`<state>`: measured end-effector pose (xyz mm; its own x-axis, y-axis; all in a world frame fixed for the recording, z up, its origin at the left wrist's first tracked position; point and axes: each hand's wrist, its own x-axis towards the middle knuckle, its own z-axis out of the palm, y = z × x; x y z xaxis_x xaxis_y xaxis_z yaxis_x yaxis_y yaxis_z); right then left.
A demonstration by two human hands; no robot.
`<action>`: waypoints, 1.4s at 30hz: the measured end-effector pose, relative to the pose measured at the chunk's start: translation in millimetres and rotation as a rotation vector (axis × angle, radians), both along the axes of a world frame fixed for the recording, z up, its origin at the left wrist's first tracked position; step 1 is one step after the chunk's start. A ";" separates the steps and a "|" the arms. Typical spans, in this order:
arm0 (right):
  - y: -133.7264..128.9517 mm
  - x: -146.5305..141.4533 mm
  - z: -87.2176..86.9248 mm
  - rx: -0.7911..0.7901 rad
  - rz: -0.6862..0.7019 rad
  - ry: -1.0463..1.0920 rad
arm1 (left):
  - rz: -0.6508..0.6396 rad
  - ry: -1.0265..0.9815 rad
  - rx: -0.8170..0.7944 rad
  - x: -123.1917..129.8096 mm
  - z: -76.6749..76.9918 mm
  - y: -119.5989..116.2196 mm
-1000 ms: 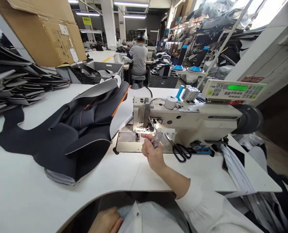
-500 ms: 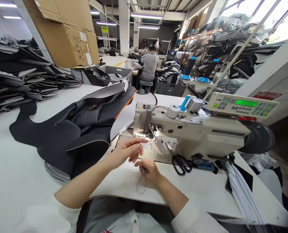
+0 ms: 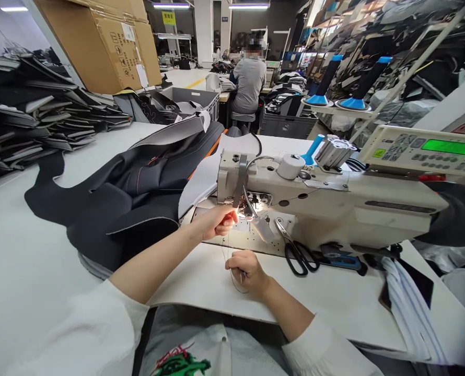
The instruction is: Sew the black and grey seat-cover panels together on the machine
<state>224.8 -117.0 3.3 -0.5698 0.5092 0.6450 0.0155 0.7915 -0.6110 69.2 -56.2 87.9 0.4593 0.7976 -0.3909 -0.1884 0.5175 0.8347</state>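
Fingers of the left hand [image 3: 220, 222] pinch together beside the needle end of the sewing machine [image 3: 334, 201], apparently grasping the thread [image 3: 236, 288]; the right hand [image 3: 250, 272] curls around a small thing [image 3: 242, 277], mostly hidden. The thread hangs between both hands, over the table [image 3: 193, 284], probably so its slack is controlled. Its long axis runs from the left fingertips down toward the wearer, into a loop beside the right hand; where its tip points, I cannot tell. The lamp [image 3: 263, 230] likely sits there to light close work.
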 end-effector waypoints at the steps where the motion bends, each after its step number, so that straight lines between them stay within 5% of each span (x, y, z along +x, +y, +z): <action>1: -0.2 0.2 0.5 0.003 0.006 0.005 | 0.004 -0.007 0.002 -1.1 -2.2 -1.0; 10: -2.2 -4.3 -0.2 0.055 0.055 0.001 | -0.087 -0.230 -0.141 -0.4 -6.5 -0.3; 27: 4.4 -8.3 -6.3 -0.007 -0.026 -0.031 | -0.218 -0.180 -0.142 -5.4 0.3 8.0; 36: 0.8 -7.4 -4.4 0.011 -0.038 -0.038 | 0.096 0.008 0.210 -18.5 -25.6 -9.4; 42: 1.7 -7.9 -2.2 -0.020 -0.069 -0.029 | 0.227 0.148 0.300 -17.6 -21.9 -12.0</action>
<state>216.9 -115.3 1.0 -0.5514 0.5604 0.6180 0.0877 0.7756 -0.6251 51.6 -68.1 66.0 0.2144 0.9611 -0.1744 -0.1363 0.2062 0.9690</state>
